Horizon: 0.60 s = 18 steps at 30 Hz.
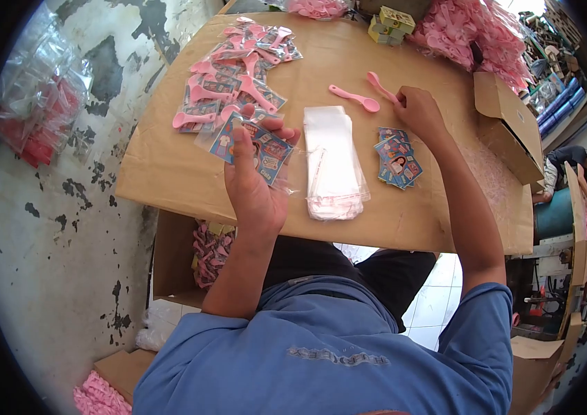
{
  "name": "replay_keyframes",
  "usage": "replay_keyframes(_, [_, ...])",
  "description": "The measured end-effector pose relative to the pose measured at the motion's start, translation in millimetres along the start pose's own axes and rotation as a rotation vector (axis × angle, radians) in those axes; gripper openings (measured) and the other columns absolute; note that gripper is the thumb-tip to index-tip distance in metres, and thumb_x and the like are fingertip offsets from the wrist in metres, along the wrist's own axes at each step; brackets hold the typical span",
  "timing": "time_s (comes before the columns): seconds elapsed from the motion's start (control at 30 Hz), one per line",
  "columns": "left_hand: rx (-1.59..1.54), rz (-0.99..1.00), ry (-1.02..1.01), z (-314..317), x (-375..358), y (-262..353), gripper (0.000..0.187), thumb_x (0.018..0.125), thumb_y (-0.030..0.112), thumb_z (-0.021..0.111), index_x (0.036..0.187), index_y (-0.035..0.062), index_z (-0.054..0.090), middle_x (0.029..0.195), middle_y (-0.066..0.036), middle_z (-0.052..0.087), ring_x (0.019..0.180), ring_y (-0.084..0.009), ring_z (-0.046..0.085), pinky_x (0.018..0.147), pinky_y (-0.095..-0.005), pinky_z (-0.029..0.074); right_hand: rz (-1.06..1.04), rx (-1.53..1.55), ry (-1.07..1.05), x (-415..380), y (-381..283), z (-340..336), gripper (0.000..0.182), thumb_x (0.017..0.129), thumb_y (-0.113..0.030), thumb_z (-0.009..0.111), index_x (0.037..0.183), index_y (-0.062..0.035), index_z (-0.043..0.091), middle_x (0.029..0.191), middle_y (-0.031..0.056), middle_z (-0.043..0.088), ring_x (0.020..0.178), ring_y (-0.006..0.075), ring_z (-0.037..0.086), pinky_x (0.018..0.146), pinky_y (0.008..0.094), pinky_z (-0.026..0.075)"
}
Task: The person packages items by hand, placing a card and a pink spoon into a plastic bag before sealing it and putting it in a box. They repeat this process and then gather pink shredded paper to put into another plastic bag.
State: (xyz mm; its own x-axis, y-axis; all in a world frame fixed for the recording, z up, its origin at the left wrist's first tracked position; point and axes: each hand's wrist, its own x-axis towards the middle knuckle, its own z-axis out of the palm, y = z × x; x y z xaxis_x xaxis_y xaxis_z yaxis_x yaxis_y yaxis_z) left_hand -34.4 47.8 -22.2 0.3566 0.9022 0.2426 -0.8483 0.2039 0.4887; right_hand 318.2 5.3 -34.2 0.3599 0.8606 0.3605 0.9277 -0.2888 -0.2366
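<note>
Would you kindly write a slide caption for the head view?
Left hand holding a printed card, right hand at a pink spoon.

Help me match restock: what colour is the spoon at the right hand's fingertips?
The spoon is pink, best seen in the head view.

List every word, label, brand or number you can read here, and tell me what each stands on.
No text reads with certainty.
Blue shirt: lettering across it, too unclear to read.
Blue card in the left hand: print too small.
Loose blue cards right of the clear bags: print too small.
Yellow boxes at the table's far side: markings too small and blurred.
</note>
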Motion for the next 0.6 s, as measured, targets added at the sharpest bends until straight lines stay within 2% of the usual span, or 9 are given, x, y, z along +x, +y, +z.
replay_keyframes(0.1, [-0.007, -0.014, -0.025, 5.2, 1.8, -11.5, 0.045, 0.109, 0.035, 0.057, 0.143, 0.0053, 0.049, 0.113, -0.012, 0.068, 0.104, -0.0221, 0.068, 0.107, -0.0451, 0.053, 0.004, 0.005, 0.066, -5.5, 12.2, 2.9, 0.018, 0.087, -0.015, 0.073, 0.095, 0.0010, 0.073, 0.084, 0.0199, 0.073, 0.075, 0.0349, 0.071, 0.070, 0.0445, 0.054])
replay_keyframes(0.2, [-0.013, 0.003, -0.006, 11.0, 5.8, -14.0, 0.046, 0.109, 0.038, 0.055, 0.141, 0.0052, 0.049, 0.112, -0.013, 0.069, 0.103, -0.0239, 0.070, 0.105, -0.0458, 0.055, 0.208, 0.453, 0.072, -31.8, -30.5, -37.7, 0.018, 0.092, -0.008, 0.070, 0.107, 0.0012, 0.073, 0.079, 0.0147, 0.070, 0.069, 0.0215, 0.069, 0.068, 0.0348, 0.054])
replay_keyframes(0.27, [-0.033, 0.037, -0.005, 10.4, 12.2, -12.5, 0.047, 0.109, 0.039, 0.055, 0.142, 0.0059, 0.049, 0.113, -0.013, 0.069, 0.104, -0.0242, 0.070, 0.107, -0.0466, 0.054, 0.145, 0.661, 0.017, -61.5, -59.5, -68.4, 0.024, 0.096, -0.004, 0.067, 0.119, 0.0024, 0.069, 0.078, 0.0070, 0.067, 0.068, 0.0109, 0.064, 0.069, 0.0276, 0.052])
replay_keyframes(0.4, [-0.069, 0.096, 0.003, 11.2, 21.6, -13.9, 0.047, 0.109, 0.040, 0.055, 0.142, 0.0065, 0.049, 0.114, -0.013, 0.069, 0.107, -0.0252, 0.069, 0.109, -0.0481, 0.052, 0.224, 1.116, -0.212, -136.7, -95.4, -94.3, 0.024, 0.100, -0.007, 0.068, 0.121, 0.0048, 0.066, 0.093, 0.0034, 0.068, 0.078, 0.0096, 0.065, 0.072, 0.0264, 0.055])
replay_keyframes(0.5, [-0.097, 0.050, -0.025, 17.6, 20.6, -22.8, 0.049, 0.110, 0.040, 0.054, 0.144, 0.0058, 0.046, 0.114, -0.015, 0.068, 0.108, -0.0258, 0.069, 0.109, -0.0483, 0.052, 0.298, 1.255, -0.369, -169.3, -108.7, -94.6, 0.024, 0.101, -0.010, 0.069, 0.121, 0.0038, 0.067, 0.098, 0.0045, 0.069, 0.081, 0.0096, 0.065, 0.074, 0.0258, 0.055])
replay_keyframes(0.6, [-0.058, -0.040, -0.098, 27.6, 10.7, -35.9, 0.051, 0.110, 0.040, 0.053, 0.146, 0.0046, 0.044, 0.114, -0.014, 0.068, 0.107, -0.0247, 0.069, 0.109, -0.0477, 0.052, 0.318, 1.306, -0.371, -174.8, -119.3, -89.4, 0.024, 0.101, -0.010, 0.069, 0.121, 0.0039, 0.067, 0.100, 0.0053, 0.070, 0.082, 0.0094, 0.065, 0.075, 0.0257, 0.056])
